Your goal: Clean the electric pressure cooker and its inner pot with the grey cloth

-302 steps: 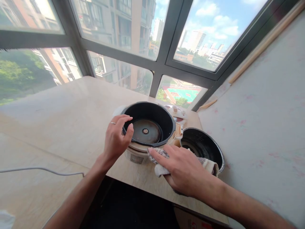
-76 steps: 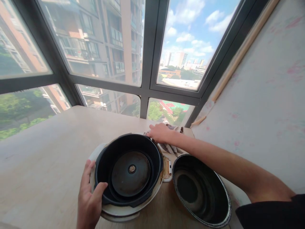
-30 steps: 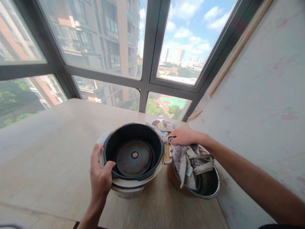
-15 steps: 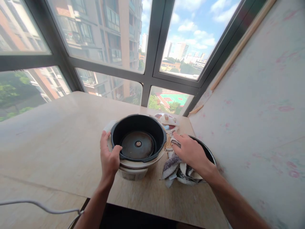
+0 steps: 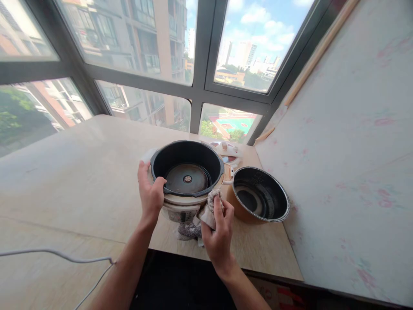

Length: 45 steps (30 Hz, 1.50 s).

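Cooker black inside, cream outside; cloth mottled grey and off-white; wallpaper pale, pink-flowered.

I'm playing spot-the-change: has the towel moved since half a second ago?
Yes: against the window frame, the towel moved left and farther off, from by the electric cooker's right handle to the cooker's near side.

The cloth partly covers the front of the cooker; label print appears illegible. The cable exits left.

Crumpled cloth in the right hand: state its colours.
The crumpled cloth is cream with mottled grey; head view.
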{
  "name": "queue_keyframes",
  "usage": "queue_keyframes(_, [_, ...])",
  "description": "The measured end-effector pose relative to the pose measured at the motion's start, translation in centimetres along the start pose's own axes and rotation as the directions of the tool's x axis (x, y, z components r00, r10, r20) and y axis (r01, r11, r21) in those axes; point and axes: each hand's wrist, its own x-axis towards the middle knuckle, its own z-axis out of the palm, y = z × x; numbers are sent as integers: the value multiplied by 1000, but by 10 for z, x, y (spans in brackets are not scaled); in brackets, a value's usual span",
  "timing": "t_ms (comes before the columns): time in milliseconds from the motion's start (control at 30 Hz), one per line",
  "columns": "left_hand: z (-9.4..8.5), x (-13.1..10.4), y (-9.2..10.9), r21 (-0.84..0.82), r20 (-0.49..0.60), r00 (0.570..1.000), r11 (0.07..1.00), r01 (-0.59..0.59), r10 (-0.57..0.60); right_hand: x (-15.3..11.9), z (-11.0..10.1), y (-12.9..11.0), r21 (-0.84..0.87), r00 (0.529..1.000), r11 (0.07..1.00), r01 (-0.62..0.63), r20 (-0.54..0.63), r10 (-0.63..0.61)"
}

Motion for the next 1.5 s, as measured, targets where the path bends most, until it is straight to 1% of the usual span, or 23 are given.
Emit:
queue_keyframes(67, [0,1,-1,-7,8,1000,1000,-2,2,-10,8,-7,1,999,999,46,25,-46])
queue_keyframes(133, [0,2,-2,-13,14,1000,1000,-2,2,-18,11,-6,-3,992,994,106,75,-106])
queue_keyframes(233, [0,2,-1,-12,21,1000,1000,4,-4,-24,8,7,11,967,983,185,176,-184])
queue_keyframes(333, [0,1,-1,-17,24,1000,1000,5,-5,-27,0,25,77,941,978,196,267,-209])
queue_keyframes(367, [0,1,-1,-20,23,1000,1000,7,-6,-28,-2,30,107,943,978,178,266,-201])
queue_keyframes(400, [0,2,-1,-20,22,1000,1000,10,-9,-29,-4,34,133,955,980,150,236,-179])
queue_keyframes(467, [0,2,-1,-16,20,1000,1000,16,-16,-28,-7,40,156,989,985,79,114,-98])
queue_keyframes(533, [0,2,-1,-11,18,1000,1000,20,-20,-23,-7,41,111,1000,994,-7,-9,8])
queue_keyframes(567, [0,2,-1,-10,18,1000,1000,18,-17,-20,-7,40,75,998,996,-44,-46,47])
queue_keyframes(633, [0,1,-2,-13,17,1000,1000,11,-10,-12,-3,35,30,995,997,-74,-70,76])
queue_keyframes(700, [1,1,-2,-16,15,1000,1000,7,-7,-9,6,29,47,996,998,-47,-78,50])
queue_keyframes(767, [1,1,-2,-14,11,1000,1000,12,-12,-14,19,24,97,991,995,32,-131,-19])
queue_keyframes(833, [1,1,-2,-11,10,1000,1000,18,-18,-24,33,22,129,979,984,126,-179,-102])
queue_keyframes(900, [1,2,-3,-10,14,1000,1000,25,-25,-36,44,24,151,972,973,175,-181,-147])
queue_keyframes(933, [0,2,-3,-11,17,999,999,30,-30,-41,48,25,167,977,971,169,-160,-142])
queue_keyframes(1033, [0,2,-5,-16,34,999,999,43,-42,-48,47,29,237,996,970,57,-81,-39])
queue_keyframes(1133, [-1,3,-8,-35,61,998,999,33,-31,-49,36,28,321,997,944,-79,43,69])
queue_keyframes(1200, [-6,4,-9,-50,108,994,999,23,-17,-50,27,26,374,988,918,-135,120,96])
queue_keyframes(1267, [-16,4,-10,-88,180,983,995,44,-28,-52,19,22,412,987,901,-134,141,82])
queue_keyframes(1300, [-22,3,-11,-125,210,976,989,79,-51,-52,15,20,419,990,901,-112,124,65])
queue_keyframes(1367, [-38,-2,-12,-213,235,964,961,175,-124,-48,7,13,406,998,912,-50,58,29])
queue_keyframes(1433, [-53,-10,-13,-269,215,955,928,258,-203,-37,0,3,370,1000,929,1,4,-3])
queue_keyframes(1500, [-66,-23,-16,-267,181,945,911,313,-271,-22,-8,-8,333,999,942,34,-4,-35])
